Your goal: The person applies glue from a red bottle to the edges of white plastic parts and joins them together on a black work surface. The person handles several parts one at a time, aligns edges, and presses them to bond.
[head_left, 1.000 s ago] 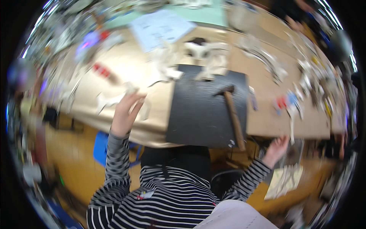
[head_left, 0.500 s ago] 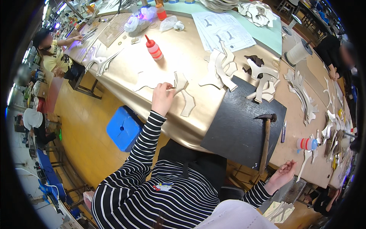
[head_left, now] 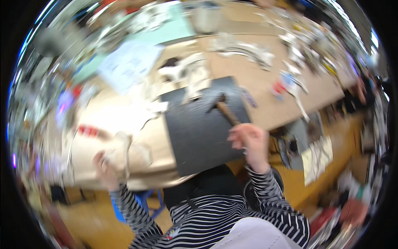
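Note:
My right hand point(head_left: 252, 143) is closed around the lower part of a hammer's wooden handle point(head_left: 229, 114). The dark hammer head point(head_left: 218, 101) points away from me over a black mat point(head_left: 199, 137). My left hand point(head_left: 106, 171) is at the table's near edge on the left, beside thin curved pale pieces point(head_left: 126, 155). Motion smears its fingers, so I cannot make out whether a piece is between them. A red-banded squeeze bottle point(head_left: 88, 130) is beyond that hand. More pale cut pieces point(head_left: 195, 74) lie in a pile at the mat's far edge.
Printed drawing sheets point(head_left: 128, 64) lie at the far left. To the right are a second red-banded bottle point(head_left: 279, 88), a pen-like tool point(head_left: 248, 97) and long pale pieces point(head_left: 244, 50). A blue stool point(head_left: 143, 203) stands below the table's left edge.
The view has swung to the right and blurred. My right hand has moved from the mat's lower right onto the hammer handle. My left hand has drawn back toward the table edge.

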Demonstrator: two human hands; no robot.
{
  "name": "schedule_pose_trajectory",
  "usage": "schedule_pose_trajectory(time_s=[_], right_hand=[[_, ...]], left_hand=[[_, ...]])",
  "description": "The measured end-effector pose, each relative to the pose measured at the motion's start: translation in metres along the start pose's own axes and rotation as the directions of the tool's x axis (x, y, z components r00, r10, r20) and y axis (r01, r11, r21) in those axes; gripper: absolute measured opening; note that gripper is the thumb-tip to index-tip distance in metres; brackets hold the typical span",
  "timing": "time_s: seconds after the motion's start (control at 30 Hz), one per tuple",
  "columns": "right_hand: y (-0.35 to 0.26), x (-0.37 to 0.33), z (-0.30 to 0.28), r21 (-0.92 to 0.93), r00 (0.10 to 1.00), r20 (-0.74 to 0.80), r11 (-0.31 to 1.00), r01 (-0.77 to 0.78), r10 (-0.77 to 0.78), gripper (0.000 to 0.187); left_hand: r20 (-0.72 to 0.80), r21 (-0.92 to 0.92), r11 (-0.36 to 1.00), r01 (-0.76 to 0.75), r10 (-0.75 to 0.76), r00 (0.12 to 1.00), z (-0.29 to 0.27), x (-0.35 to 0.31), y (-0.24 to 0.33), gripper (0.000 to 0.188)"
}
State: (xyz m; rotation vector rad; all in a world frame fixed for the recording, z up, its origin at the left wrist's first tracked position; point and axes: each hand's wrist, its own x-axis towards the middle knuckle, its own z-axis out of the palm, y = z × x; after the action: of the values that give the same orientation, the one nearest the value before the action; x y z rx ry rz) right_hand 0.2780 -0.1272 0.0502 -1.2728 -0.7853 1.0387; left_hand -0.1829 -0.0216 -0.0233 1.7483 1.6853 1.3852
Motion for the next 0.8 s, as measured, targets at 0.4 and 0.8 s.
schedule_pose_trajectory(time_s=[0.4,0.8], right_hand=[[-0.025,0.015,0.041,-0.225,0.564,0.823,0.949,0.222,0.063,0.026],[-0.098,-0.065,-0.144,-0.505,0.977,0.191,0.843,0.183,-0.098,0.019]], left_hand=[[0.510,-0.367,0.683,-0.631,0.715,0.478,0.101,-0.035,0.213,0.017],[0.594,-0.322,0.739,-0.592,0.645,0.481,0.129,-0.049,0.237,0.030]])
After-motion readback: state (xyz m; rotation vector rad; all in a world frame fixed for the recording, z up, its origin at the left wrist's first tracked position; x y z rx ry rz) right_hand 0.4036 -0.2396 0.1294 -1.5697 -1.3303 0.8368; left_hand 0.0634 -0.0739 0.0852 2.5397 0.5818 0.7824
